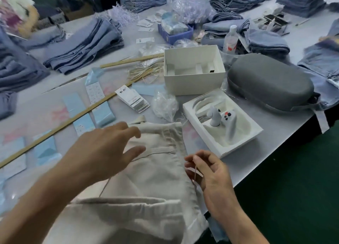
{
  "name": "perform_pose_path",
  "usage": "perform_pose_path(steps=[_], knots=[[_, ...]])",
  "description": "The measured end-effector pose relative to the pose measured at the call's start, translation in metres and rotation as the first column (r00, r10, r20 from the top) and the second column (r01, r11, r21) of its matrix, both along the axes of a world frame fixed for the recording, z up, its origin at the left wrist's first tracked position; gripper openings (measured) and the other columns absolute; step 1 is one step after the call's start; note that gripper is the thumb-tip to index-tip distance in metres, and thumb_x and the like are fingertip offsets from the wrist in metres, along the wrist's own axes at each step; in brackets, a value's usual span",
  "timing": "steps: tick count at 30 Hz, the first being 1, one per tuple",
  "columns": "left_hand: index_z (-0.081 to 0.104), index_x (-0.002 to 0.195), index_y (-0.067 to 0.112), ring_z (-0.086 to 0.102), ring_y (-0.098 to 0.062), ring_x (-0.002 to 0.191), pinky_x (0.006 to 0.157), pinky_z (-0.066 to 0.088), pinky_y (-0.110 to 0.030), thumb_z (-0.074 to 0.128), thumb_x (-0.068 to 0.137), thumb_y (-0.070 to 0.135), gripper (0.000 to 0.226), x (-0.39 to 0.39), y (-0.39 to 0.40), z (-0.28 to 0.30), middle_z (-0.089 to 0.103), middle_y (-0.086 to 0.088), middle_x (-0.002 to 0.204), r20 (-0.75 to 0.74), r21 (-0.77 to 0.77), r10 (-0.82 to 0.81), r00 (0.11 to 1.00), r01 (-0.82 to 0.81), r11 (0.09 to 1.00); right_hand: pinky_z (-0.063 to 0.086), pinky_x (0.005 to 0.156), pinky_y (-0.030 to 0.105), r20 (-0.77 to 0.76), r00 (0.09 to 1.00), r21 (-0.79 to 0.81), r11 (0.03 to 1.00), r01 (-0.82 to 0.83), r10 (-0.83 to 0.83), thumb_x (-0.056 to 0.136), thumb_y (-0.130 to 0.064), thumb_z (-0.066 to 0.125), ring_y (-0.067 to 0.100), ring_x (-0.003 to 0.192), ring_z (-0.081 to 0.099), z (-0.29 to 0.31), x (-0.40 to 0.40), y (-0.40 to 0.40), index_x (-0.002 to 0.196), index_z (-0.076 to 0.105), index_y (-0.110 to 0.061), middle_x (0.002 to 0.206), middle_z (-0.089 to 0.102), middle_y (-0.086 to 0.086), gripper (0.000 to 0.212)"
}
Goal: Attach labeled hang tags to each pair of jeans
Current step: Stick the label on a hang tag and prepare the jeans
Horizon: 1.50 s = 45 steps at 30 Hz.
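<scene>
Here the cream jeans (150,174) lie flat on the table (275,133) before the person; the left hand (102,152) hovers over them, fingers spread and holding nothing; the right hand (207,172) pinches a thin string (195,172); hang tags (133,100) sit just beyond.

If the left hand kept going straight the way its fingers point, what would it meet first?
Probably the waistband edge of the cream jeans just ahead of the left hand; beyond that, the crumpled clear plastic bag. The hand's height above the cloth is unclear.
</scene>
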State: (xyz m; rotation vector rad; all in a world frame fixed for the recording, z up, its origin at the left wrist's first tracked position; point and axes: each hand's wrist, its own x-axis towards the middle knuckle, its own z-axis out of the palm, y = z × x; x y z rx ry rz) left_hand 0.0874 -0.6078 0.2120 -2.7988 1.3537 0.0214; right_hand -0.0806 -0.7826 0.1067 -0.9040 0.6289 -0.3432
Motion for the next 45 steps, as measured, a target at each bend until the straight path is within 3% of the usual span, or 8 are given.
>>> perform_pose_path(steps=[5, 10, 16, 19, 22, 36, 41, 45], knots=[[0.029, 0.154, 0.034, 0.048, -0.020, 0.130, 0.093, 0.048, -0.038, 0.058, 0.089, 0.066, 0.078, 0.006, -0.057, -0.031, 0.050, 0.006, 0.146, -0.146, 0.047, -0.036, 0.989, 0.044, 0.998, 0.061, 0.078, 0.036, 0.013, 1.000, -0.008, 1.000, 0.013, -0.013, 0.092, -0.015, 0.064, 0.024, 0.092, 0.071, 0.004, 0.003, -0.004, 0.083, 0.072, -0.020, 0.098, 0.072, 0.013, 0.013], [0.067, 0.091, 0.023, 0.063, -0.013, 0.087, 0.078, 0.053, -0.034, 0.071, 0.093, 0.033, 0.012, 0.024, -0.042, -0.019, 0.063, 0.013, 0.089, -0.301, -0.361, -0.190, 0.934, 0.072, 0.930, 0.059, 0.078, 0.039, 0.086, 0.995, 0.019, 0.999, 0.044, -0.046, 0.085, -0.025, 0.065, 0.023, 0.090, 0.070, 0.009, -0.011, -0.021, 0.087, 0.071, -0.021, 0.101, 0.071, 0.012, 0.007], [0.063, 0.072, 0.013, 0.039, -0.030, 0.035, 0.052, 0.058, -0.036, 0.069, 0.077, 0.074, 0.062, 0.038, 0.050, 0.019, 0.047, -0.029, 0.050, -0.881, -0.372, -0.113, 0.459, -0.527, 0.764, 0.057, 0.067, 0.028, 0.041, 0.998, -0.018, 0.999, 0.050, -0.050, 0.078, -0.028, 0.071, 0.016, 0.076, 0.065, 0.006, -0.030, -0.023, 0.086, 0.071, -0.023, 0.086, 0.069, 0.007, 0.009], [0.065, 0.092, 0.043, 0.056, -0.028, 0.038, 0.050, 0.051, -0.027, 0.054, 0.080, 0.081, 0.041, 0.043, 0.053, 0.024, 0.068, -0.006, 0.060, -0.624, 0.150, 0.354, 0.697, -0.337, 0.929, 0.057, 0.070, 0.027, 0.033, 0.999, -0.051, 0.998, 0.031, -0.029, 0.079, -0.025, 0.070, 0.017, 0.076, 0.064, 0.005, -0.030, -0.011, 0.087, 0.072, -0.020, 0.085, 0.069, 0.009, 0.009], [0.057, 0.097, 0.053, 0.058, -0.006, 0.059, 0.054, 0.047, -0.025, 0.043, 0.087, 0.071, 0.024, 0.029, 0.011, 0.020, 0.062, 0.020, 0.072, -0.043, 0.084, -0.014, 0.999, 0.018, 0.996, 0.053, 0.070, 0.030, 0.030, 1.000, -0.104, 0.995, 0.003, 0.000, 0.080, -0.026, 0.071, 0.019, 0.072, 0.059, 0.006, -0.024, 0.003, 0.089, 0.070, -0.015, 0.084, 0.068, 0.011, 0.015], [0.059, 0.075, 0.014, 0.061, -0.024, 0.077, 0.060, 0.045, -0.032, 0.063, 0.085, 0.032, 0.021, -0.037, -0.097, -0.048, 0.063, 0.001, 0.076, -0.385, 0.104, -0.270, 0.883, 0.332, 0.938, 0.053, 0.065, 0.019, -0.148, 0.952, -0.441, 0.879, 0.180, -0.268, 0.081, -0.033, 0.074, 0.008, 0.072, 0.065, -0.004, -0.049, 0.030, 0.089, 0.076, -0.028, 0.082, 0.072, -0.001, 0.010], [0.068, 0.066, 0.020, 0.050, -0.004, 0.056, 0.057, 0.038, -0.020, 0.073, 0.092, 0.022, 0.027, -0.019, -0.089, -0.044, 0.060, 0.011, 0.057, -0.839, -0.218, -0.228, 0.495, 0.078, 0.973, 0.056, 0.070, 0.033, -0.162, 0.936, -0.627, 0.765, 0.147, -0.313, 0.086, -0.017, 0.078, 0.017, 0.076, 0.065, -0.007, -0.042, 0.038, 0.084, 0.075, -0.029, 0.083, 0.066, -0.002, 0.013], [0.073, 0.077, 0.013, 0.053, -0.008, 0.065, 0.064, 0.042, -0.023, 0.072, 0.093, 0.019, 0.017, -0.018, -0.083, -0.049, 0.064, 0.007, 0.068, -0.847, -0.332, -0.313, 0.429, 0.032, 0.943, 0.049, 0.068, 0.018, -0.109, 0.927, -0.759, 0.632, 0.156, -0.360, 0.085, -0.013, 0.080, 0.013, 0.080, 0.065, -0.001, -0.034, 0.036, 0.086, 0.074, -0.027, 0.087, 0.063, -0.011, 0.015]])
